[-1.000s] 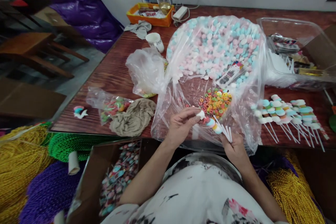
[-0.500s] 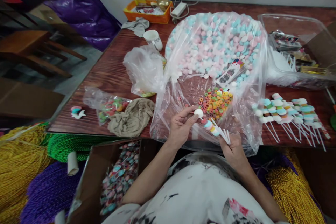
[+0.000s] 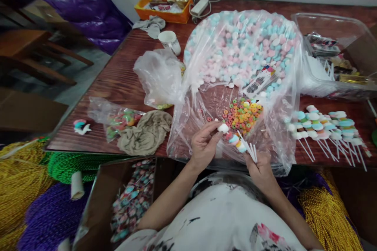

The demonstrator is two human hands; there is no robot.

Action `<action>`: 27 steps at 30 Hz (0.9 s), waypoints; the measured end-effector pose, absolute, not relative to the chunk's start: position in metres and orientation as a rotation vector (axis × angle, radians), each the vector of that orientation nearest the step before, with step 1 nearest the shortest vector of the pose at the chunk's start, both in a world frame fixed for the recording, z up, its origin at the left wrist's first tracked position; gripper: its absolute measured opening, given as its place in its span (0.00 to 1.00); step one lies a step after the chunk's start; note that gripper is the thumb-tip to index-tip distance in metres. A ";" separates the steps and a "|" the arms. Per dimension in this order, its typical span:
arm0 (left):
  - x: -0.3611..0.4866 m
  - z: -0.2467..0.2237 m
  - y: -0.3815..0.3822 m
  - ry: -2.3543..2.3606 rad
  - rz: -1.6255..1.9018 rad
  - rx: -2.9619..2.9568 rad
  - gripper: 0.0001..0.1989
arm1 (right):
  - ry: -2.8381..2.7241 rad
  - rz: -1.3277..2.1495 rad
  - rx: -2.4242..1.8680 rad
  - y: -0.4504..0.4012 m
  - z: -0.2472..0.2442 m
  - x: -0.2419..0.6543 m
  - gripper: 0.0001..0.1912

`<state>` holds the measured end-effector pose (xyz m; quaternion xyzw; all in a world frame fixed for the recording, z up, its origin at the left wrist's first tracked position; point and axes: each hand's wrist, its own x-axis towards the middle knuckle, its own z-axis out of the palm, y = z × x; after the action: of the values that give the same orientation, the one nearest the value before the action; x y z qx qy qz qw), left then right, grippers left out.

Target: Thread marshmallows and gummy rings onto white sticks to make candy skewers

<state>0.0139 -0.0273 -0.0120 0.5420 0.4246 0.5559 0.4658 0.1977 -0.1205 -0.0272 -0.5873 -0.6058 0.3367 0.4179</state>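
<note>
Between the thumb and fingers of my left hand (image 3: pixel 205 141) is a white marshmallow (image 3: pixel 223 128), at the tip of a skewer of candy (image 3: pixel 236 141). My right hand (image 3: pixel 259 166) is closed around several white sticks (image 3: pixel 252 151), one of them carrying that candy. Pink, blue, yellow and white pieces are threaded along it. Just beyond the hands, ring-shaped candies (image 3: pixel 243 115) in orange, yellow, red and green lie in a heap on clear plastic. Behind them a large clear bag (image 3: pixel 188 98) spreads over many pastel marshmallows (image 3: pixel 235 47).
Finished-looking candy skewers (image 3: pixel 324 125) lie to the right. Behind them stands a clear plastic bin (image 3: pixel 330 88) with sticks and packets. Leftward are a beige cloth (image 3: pixel 144 133), a bag of candy rings (image 3: pixel 123 119), a white mug (image 3: pixel 171 43) and an orange tray (image 3: pixel 161 13). An open box (image 3: pixel 94 204) sits below the edge.
The white marshmallow has tilted slightly in my left fingers at the skewer's tip. My right hand keeps its hold on the sticks. The whole view has shifted a little.
</note>
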 end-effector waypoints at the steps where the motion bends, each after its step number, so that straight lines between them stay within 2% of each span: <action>1: 0.014 -0.012 -0.027 1.046 1.379 1.382 0.12 | -1.525 0.852 -1.475 -0.121 -0.028 0.197 0.13; 9: 0.016 -0.018 -0.027 1.081 1.390 1.282 0.12 | -1.598 0.949 -1.482 -0.119 -0.031 0.197 0.10; 14: 0.014 -0.017 -0.026 1.062 1.440 1.571 0.12 | -1.601 0.963 -1.532 -0.118 -0.029 0.196 0.10; 19: 0.013 -0.014 -0.028 1.011 1.503 1.865 0.17 | -1.570 0.934 -1.524 -0.118 -0.033 0.193 0.09; 27: 0.008 -0.015 -0.028 0.910 1.441 2.047 0.20 | -1.527 0.880 -1.470 -0.117 -0.029 0.190 0.12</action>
<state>0.0077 -0.0282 -0.0148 0.7467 0.3320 0.5256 0.2368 0.1898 -0.1165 -0.0290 -0.5839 -0.6066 0.3495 0.4110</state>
